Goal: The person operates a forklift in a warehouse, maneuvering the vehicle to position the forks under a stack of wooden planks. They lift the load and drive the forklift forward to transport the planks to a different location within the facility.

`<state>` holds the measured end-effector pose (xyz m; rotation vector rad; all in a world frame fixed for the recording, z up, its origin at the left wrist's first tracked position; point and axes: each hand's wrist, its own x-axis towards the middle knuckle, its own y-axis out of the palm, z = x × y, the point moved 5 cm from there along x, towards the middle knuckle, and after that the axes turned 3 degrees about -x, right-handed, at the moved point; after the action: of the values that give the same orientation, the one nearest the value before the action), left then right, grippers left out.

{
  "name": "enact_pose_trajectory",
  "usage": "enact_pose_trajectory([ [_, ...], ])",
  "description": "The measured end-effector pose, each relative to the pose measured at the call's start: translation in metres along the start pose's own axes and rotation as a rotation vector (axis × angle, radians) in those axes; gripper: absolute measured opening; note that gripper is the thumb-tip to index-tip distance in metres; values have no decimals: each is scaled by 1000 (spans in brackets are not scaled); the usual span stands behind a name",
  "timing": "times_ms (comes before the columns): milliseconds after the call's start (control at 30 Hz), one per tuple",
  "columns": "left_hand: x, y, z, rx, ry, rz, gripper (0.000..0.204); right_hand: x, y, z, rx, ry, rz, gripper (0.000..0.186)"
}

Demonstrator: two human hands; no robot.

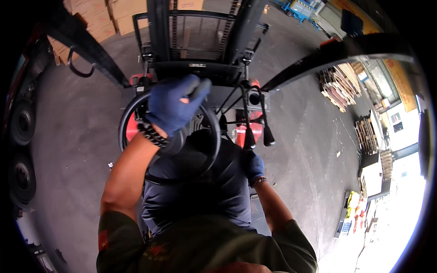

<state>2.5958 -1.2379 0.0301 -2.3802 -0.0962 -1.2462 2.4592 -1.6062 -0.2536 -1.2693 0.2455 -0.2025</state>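
My left hand (175, 102), in a dark blue glove and slightly blurred, is over the upper part of the black steering wheel (215, 141), its fingers curled on it. My right hand (251, 164), also gloved, is low on the right beside my thigh, just below the knobbed control levers (268, 139); its fingers are in dark shadow and I cannot tell if they touch a knob. My legs (195, 200), in dark trousers, are under the wheel. Ahead stands the forklift's black mast (159, 27) with chains, above red bodywork (241, 134).
Cardboard boxes (95, 25) are stacked at the upper left. Large tyres (22, 177) line the left edge. A blue machine (298, 11) stands at the far back right. Stacked pallets (339, 86) and bright openings run along the right. Dark overhead-guard posts (300, 68) frame the view.
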Motion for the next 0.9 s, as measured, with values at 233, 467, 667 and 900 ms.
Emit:
enact_pose_trajectory([
  [233,-55,474,97,44,-274,-127,14,361,61,-431,30,-178,-68,28],
  [467,-175,756,-205,464,-295,-11,22,410,-42,-794,99,-299,-64,29],
  [667,-198,996,-476,342,48,295,38,352,-126,-939,145,-353,-28,33],
  [900,-176,1206,-683,244,-18,129,37,219,-136,-1211,84,-406,41,33],
])
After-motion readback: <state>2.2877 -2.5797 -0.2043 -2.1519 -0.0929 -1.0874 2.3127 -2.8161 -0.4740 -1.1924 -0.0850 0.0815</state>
